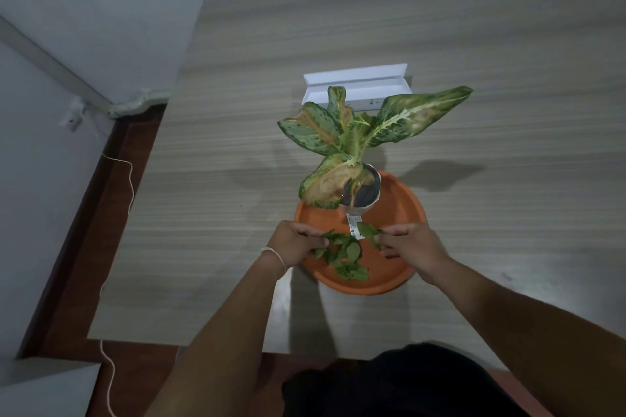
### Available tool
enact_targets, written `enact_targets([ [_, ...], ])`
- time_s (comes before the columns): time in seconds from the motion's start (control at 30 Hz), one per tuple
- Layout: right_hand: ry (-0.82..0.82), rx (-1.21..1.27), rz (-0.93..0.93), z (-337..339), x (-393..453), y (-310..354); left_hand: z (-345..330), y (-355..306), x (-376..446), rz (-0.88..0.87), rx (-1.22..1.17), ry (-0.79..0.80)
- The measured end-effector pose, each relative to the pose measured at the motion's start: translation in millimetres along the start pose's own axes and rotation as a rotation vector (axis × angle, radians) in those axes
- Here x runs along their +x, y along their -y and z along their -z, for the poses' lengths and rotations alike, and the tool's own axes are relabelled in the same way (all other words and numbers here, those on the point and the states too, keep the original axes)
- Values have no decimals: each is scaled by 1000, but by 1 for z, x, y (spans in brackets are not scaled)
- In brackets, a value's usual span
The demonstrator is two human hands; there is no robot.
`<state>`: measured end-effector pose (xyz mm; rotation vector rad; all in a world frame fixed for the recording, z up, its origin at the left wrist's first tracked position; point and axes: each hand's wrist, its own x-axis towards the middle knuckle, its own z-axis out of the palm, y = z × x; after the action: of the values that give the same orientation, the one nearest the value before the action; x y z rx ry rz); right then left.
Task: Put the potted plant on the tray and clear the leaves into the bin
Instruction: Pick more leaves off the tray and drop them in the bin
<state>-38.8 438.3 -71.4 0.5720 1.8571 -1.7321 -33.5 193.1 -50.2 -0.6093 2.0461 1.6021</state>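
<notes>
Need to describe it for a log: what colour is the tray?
Orange, terracotta-like tray; clearest in the head view.

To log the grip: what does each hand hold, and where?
Left hand pinches loose leaves at their left edge; right hand pinches one leaf by its right end.

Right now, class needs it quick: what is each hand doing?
Left hand: closed, pinching loose leaves over the orange tray.
Right hand: closed, pinching a single leaf beside the pot.
</notes>
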Motion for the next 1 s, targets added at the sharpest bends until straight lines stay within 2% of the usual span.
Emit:
enact_targets([
  [0.17,-5,95,-14,-3,-3,-5,1,3,-11,44,-234,-15],
  [0.53,43,148,-15,-38,-14,-14,41,41,-39,22,-379,-89],
  [0.8,157,120,-44,-123,-17,-11,110,101,-81,53,-556,-297],
  [1.0,315,-58,-45,-225,-41,-12,181,172,-141,106,-730,-503],
])
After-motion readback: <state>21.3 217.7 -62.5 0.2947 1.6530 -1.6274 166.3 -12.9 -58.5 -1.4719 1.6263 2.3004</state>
